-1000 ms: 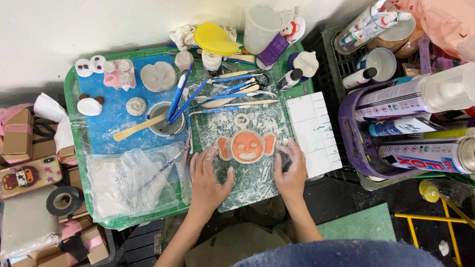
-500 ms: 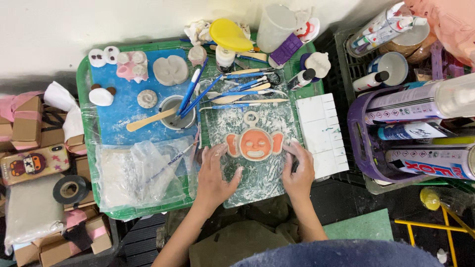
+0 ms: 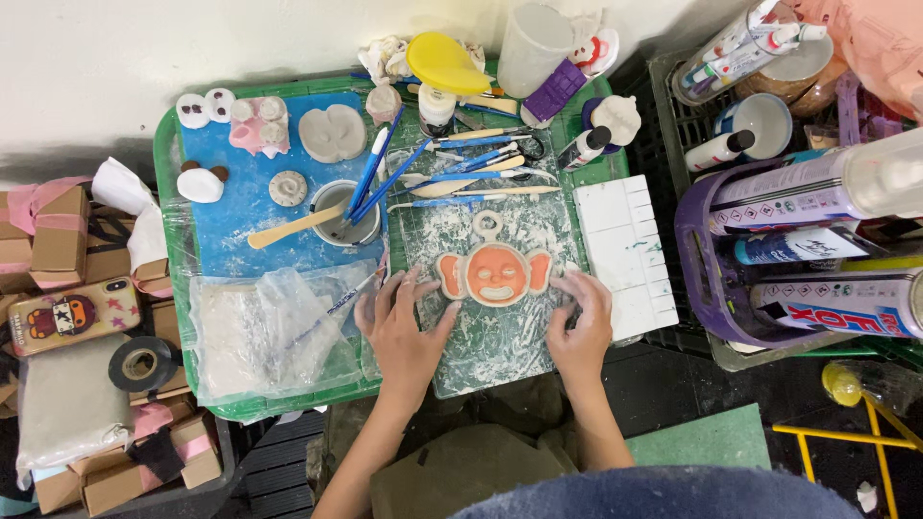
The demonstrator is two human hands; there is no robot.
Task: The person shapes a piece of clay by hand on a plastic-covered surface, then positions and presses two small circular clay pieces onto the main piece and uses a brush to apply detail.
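left hand (image 3: 404, 327), right hand (image 3: 579, 322) flank orange clay face (image 3: 494, 273), dusty mat (image 3: 486, 356)

mat under hands: the left hand (image 3: 402, 327) and right hand (image 3: 580, 322) each cover part of the clear mat (image 3: 495, 317) below the clay face (image 3: 495, 272).
tool tips: the blue tools (image 3: 380, 178) end inside the cup (image 3: 346, 213) left of the face, tips hidden.
bag: contents of the plastic bag (image 3: 279, 332) left of the face are too blurred to tell.
cans: spray cans (image 3: 836, 245) right of the face are cut off by the edge.
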